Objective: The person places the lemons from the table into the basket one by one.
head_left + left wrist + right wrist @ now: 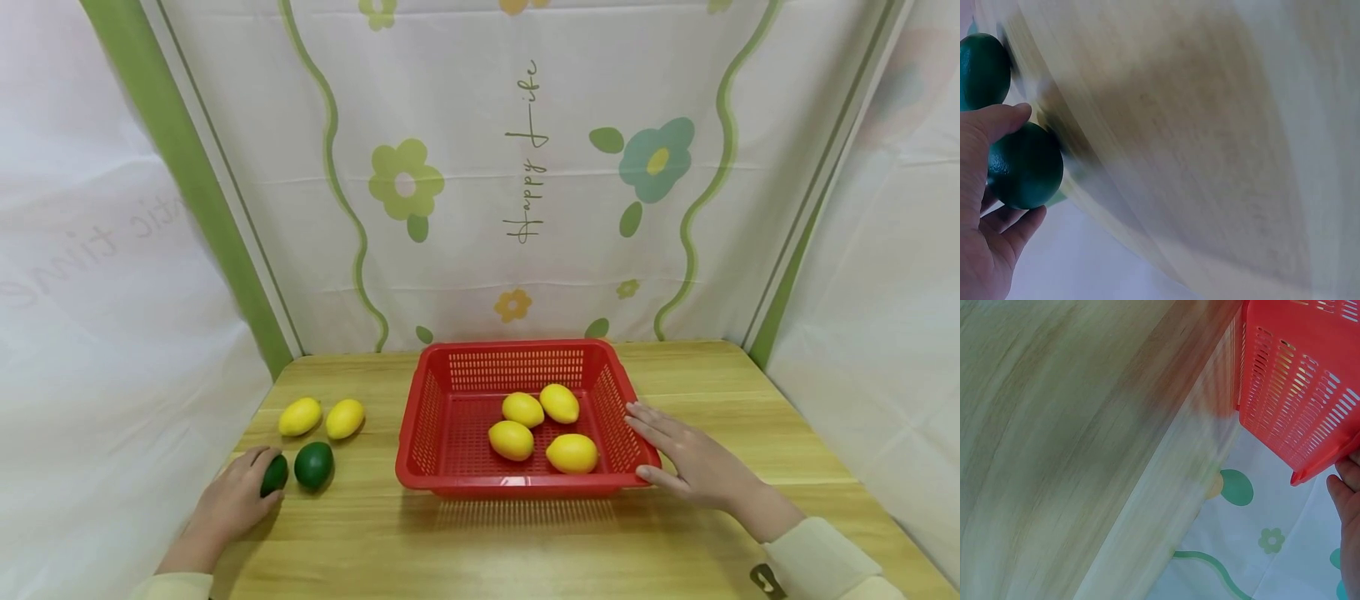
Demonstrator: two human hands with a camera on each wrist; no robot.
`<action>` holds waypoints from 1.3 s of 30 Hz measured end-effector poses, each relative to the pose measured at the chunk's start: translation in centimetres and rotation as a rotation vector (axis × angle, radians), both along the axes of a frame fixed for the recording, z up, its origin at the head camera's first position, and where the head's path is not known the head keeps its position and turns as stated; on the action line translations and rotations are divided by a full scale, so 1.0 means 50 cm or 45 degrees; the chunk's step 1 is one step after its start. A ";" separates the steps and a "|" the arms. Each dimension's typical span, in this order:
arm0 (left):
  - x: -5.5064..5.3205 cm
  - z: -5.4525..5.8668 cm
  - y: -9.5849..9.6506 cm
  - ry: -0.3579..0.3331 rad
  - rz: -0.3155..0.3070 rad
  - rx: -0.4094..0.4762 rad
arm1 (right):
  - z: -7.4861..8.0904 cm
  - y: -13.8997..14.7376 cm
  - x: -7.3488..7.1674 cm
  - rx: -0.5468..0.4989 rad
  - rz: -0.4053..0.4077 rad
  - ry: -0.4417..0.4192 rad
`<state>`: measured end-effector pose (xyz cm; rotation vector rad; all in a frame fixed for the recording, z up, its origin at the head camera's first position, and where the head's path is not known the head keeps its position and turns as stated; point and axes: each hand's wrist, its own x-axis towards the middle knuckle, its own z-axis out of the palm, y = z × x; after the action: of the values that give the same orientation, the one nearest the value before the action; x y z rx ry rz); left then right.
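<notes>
"Head view first: where is the dark green fruit [275, 475]?"

"At the left of the table [360, 542], in the left hand [236, 493], which pinches it between thumb and fingers. The right hand [697, 462] is well apart from it, fingers straight and thumb spread, touching the right rim of the red basket [517, 482]."

"What is hard to make out?"

"The left hand hides much of its fruit from above; the left wrist view shows more. There the second green fruit [313, 466], just right of the held one, is cut off by the edge. The right wrist view crops the right hand and basket."

"And inside the basket?"

"Four lemons [512, 440], grouped toward the right. Two more lemons [345, 419] lie outside, on the far side of the green pair."
</notes>
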<state>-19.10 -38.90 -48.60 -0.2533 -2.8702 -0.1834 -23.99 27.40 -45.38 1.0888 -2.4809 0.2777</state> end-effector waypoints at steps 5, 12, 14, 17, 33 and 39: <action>0.000 -0.001 0.001 0.023 -0.002 -0.012 | 0.000 0.000 0.000 -0.006 -0.004 -0.019; 0.000 -0.005 0.002 0.031 -0.006 -0.009 | 0.001 0.000 -0.001 -0.011 0.001 -0.023; 0.000 -0.005 0.002 0.035 -0.010 -0.011 | 0.002 -0.001 -0.001 -0.014 0.006 -0.020; -0.001 -0.006 0.002 0.040 -0.016 -0.016 | 0.002 0.000 -0.001 -0.010 0.008 -0.013; -0.010 0.002 -0.005 0.368 -0.186 -0.004 | 0.004 0.001 -0.001 -0.007 0.014 0.003; -0.023 0.009 -0.009 0.574 -0.313 -0.036 | 0.002 0.002 -0.002 -0.001 0.015 0.001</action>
<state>-20.26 -39.34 -48.13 -0.5741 -2.3907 -0.1128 -24.11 27.48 -45.27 1.1033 -2.4740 0.2816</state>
